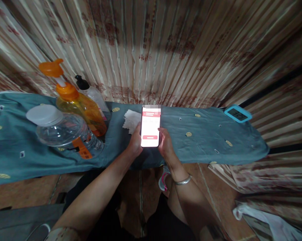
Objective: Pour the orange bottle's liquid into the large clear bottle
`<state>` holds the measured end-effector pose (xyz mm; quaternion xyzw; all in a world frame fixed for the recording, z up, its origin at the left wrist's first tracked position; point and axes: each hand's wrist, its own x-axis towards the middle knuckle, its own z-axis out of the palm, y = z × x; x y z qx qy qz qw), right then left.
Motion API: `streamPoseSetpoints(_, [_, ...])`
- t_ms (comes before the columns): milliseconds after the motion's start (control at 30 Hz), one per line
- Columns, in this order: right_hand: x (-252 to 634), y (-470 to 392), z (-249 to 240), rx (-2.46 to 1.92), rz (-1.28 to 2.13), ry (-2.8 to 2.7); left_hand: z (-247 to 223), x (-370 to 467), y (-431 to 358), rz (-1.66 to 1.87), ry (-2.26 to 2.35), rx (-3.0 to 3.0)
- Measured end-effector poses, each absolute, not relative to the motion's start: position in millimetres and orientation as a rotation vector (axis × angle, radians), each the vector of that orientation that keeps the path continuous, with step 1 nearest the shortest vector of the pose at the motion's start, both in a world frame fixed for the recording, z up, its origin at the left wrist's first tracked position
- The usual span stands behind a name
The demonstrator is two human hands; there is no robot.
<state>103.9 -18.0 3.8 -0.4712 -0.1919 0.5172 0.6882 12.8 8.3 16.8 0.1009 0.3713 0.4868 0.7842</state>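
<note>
A phone (pixel 150 129) with a bright white and red screen is held upright at the middle of the view. My left hand (pixel 136 140) grips its left edge, with the fingers mostly hidden behind it. On the other side my right hand (pixel 165 142) holds the lower right edge, its thumb at the border of the screen. A piece of white paper with ragged edges (pixel 131 121) lies on the cloth just behind my left hand. A silver bracelet (pixel 183 181) circles my right wrist.
On the teal cloth-covered table (pixel 203 134), a clear bottle (pixel 63 132), an orange pump bottle (pixel 88 112) and a black-topped pump bottle (pixel 97 98) stand at left. A blue digital clock (pixel 238 113) sits at right. Behind hangs a patterned curtain (pixel 146 50).
</note>
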Motion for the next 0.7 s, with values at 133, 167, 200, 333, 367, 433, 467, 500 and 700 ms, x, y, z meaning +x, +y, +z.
streamPoseSetpoints(133, [108,-16,-2,-1.063,1.167,-0.399,19,13,8,1.060,0.861,0.233])
streamPoseSetpoints(167, [109,-15,-3,-1.066,1.172,-0.390,20,13,8,1.062,0.868,0.237])
streamPoseSetpoints(200, [111,-15,-5,-1.069,1.179,-0.383,20,13,8,1.063,0.873,0.242])
streamPoseSetpoints(333, [115,-12,-10,-1.079,1.219,-0.371,20,11,8,1.057,0.860,0.271])
streamPoseSetpoints(367, [115,-12,-10,-1.080,1.229,-0.372,20,11,8,1.057,0.852,0.281])
streamPoseSetpoints(433, [115,-11,-10,-1.079,1.245,-0.377,20,11,6,1.066,0.840,0.300])
streamPoseSetpoints(467, [114,-11,-10,-1.076,1.252,-0.380,20,11,5,1.072,0.837,0.309])
streamPoseSetpoints(500, [113,-11,-9,-1.071,1.257,-0.383,20,11,4,1.079,0.834,0.316])
streamPoseSetpoints(700, [109,-12,-3,-1.029,1.282,-0.393,25,10,2,1.082,0.811,0.308])
